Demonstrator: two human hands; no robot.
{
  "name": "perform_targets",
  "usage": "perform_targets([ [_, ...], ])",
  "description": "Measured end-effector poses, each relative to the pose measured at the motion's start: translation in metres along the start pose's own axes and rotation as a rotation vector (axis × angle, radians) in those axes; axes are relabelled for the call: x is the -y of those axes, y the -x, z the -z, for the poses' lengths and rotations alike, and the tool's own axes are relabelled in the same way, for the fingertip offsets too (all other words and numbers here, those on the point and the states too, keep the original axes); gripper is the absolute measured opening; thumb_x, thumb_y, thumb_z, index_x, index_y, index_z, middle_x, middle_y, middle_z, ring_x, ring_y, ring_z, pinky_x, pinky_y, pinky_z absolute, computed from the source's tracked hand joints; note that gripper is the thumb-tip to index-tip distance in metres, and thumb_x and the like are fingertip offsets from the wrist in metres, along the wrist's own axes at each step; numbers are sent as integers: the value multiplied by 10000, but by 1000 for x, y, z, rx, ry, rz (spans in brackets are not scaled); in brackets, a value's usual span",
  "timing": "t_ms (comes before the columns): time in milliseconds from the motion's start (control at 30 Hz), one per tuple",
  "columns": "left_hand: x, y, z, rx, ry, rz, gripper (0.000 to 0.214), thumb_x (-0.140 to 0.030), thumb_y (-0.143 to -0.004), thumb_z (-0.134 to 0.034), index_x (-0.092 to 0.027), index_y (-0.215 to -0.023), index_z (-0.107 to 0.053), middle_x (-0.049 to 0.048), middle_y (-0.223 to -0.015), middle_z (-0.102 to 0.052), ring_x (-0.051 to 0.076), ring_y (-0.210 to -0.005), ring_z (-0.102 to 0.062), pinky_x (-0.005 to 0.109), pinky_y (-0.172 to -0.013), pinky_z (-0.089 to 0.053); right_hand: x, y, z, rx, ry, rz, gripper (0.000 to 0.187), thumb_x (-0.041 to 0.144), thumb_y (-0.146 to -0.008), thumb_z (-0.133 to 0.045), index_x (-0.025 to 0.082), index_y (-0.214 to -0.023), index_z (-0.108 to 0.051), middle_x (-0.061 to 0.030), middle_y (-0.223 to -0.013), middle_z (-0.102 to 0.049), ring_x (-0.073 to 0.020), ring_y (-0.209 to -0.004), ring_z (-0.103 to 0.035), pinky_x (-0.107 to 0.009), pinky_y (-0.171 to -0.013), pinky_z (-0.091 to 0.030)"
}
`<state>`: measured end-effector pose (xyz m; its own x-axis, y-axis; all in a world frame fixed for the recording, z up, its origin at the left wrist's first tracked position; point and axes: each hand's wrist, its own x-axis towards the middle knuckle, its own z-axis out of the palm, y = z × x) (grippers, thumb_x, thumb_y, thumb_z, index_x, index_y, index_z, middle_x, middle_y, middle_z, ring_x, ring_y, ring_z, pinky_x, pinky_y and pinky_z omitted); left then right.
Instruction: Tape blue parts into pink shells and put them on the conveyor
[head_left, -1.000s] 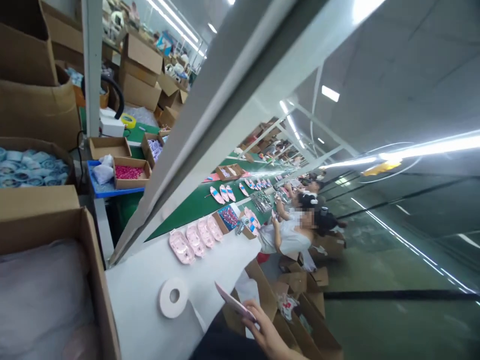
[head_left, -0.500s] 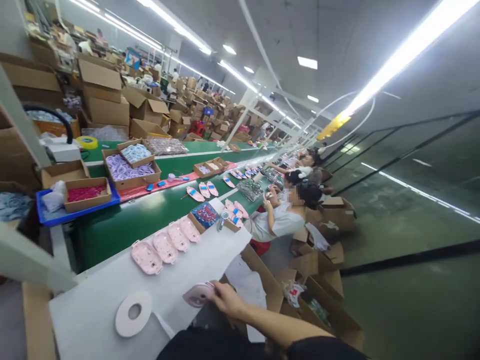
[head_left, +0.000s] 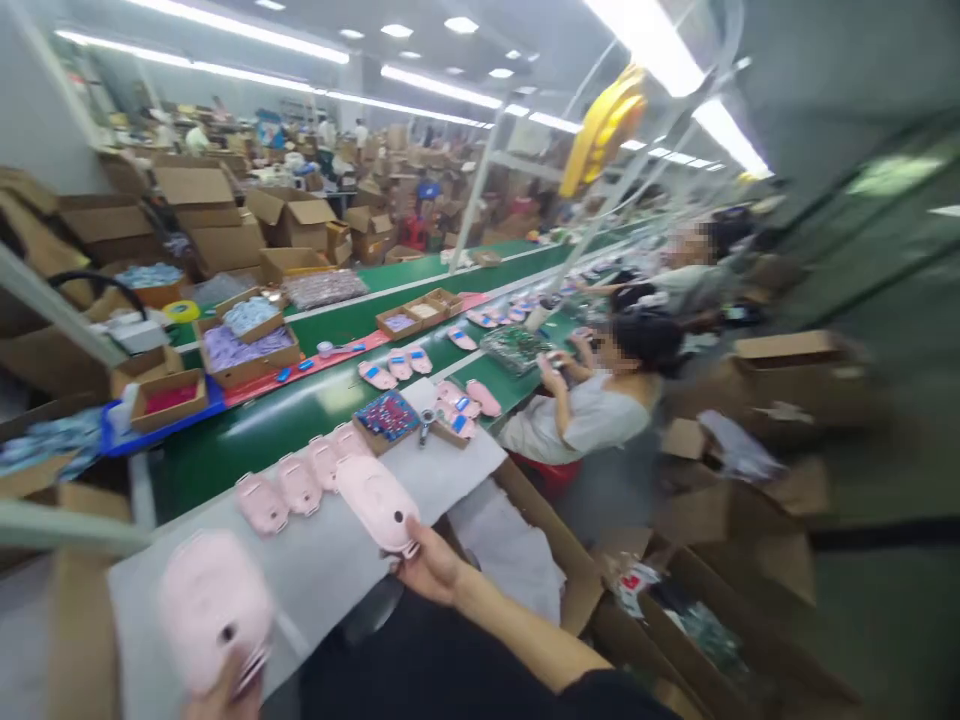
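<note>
We hold a pink plastic case, blurred and close to the camera, in our left hand. Only part of that hand shows at the bottom edge of the view, with its fingers closed around the case's lower end. Our right hand is closed around the lower end of a second pink plastic case, lifted just above a white-covered workbench. Right beside that case, a row of four pink cases lies on the bench, next to a small cardboard tray of multicoloured pieces. Behind the bench runs a green conveyor belt. Across it, a co-worker in a grey shirt sits holding something small in both hands. Open cardboard cartons stand at lower right.
</note>
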<state>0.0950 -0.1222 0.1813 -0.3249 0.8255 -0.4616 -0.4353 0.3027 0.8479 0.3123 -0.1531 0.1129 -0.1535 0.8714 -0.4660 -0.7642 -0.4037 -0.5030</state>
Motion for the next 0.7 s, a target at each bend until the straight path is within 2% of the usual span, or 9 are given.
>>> perform_targets([
  [33, 5, 10, 8, -7, -9, 4, 458, -401, -854, -798, -198, -1239, -655, 100, -1224, -690, 275, -1111, -671, 459, -910, -594, -1, 6, -3, 6, 24, 50, 543, 575, -670, -915, 168, -965, -708, -30, -830, -749, -145, -705, -680, -238, -598, -480],
  [100, 13, 27, 20, 32, -29, 12, 657, -406, -608, -962, -174, -1162, -697, 103, -1114, -745, 302, -1085, -696, 442, -915, -599, 1, 19, -6, 56, 141, 153, 481, 539, -712, -902, 164, -957, -728, -63, -892, -771, -160, -758, -686, -266, -667, -521],
  [167, 19, 38, 24, 109, -42, 3, 783, -386, -429, -1016, -156, -1115, -717, 110, -1061, -771, 306, -1074, -711, 404, -934, -593, 6, 29, -7, 112, 286, 238, 440, 479, -719, -911, 165, -976, -741, -75, -936, -781, -185, -819, -700, -299, -746, -553],
  [333, 26, 51, 17, 209, -78, -48, 690, -338, -485, -997, -134, -1084, -724, 132, -1083, -783, 262, -1008, -739, 351, -911, -598, 16, 48, -4, 124, 465, 332, 476, 453, -735, -900, 196, -1093, -719, -72, -988, -789, -215, -851, -721, -331, -758, -600],
  [433, 27, 59, 16, 230, -68, -40, 688, -319, -493, -996, -131, -1098, -728, 140, -1095, -783, 272, -1001, -745, 363, -898, -607, 17, 54, -7, 137, 428, 360, 506, 487, -741, -890, 206, -1120, -708, -91, -1069, -788, -244, -976, -735, -383, -901, -602],
  [533, 30, 64, 17, 213, -48, -39, 695, -331, -496, -998, -137, -1107, -730, 133, -1079, -787, 266, -997, -747, 350, -885, -611, 19, 60, -14, 165, 335, 331, 545, 500, -768, -866, 229, -1205, -687, -109, -1229, -754, -271, -1127, -713, -454, -1055, -544],
  [700, 31, 71, 15, 199, -18, -34, 683, -341, -512, -996, -150, -1108, -725, 125, -1082, -788, 245, -1011, -744, 317, -890, -602, 26, 66, -22, 203, 244, 289, 547, 458, -757, -880, 252, -1225, -685, -101, -1258, -747, -288, -1175, -701, -499, -1108, -509],
])
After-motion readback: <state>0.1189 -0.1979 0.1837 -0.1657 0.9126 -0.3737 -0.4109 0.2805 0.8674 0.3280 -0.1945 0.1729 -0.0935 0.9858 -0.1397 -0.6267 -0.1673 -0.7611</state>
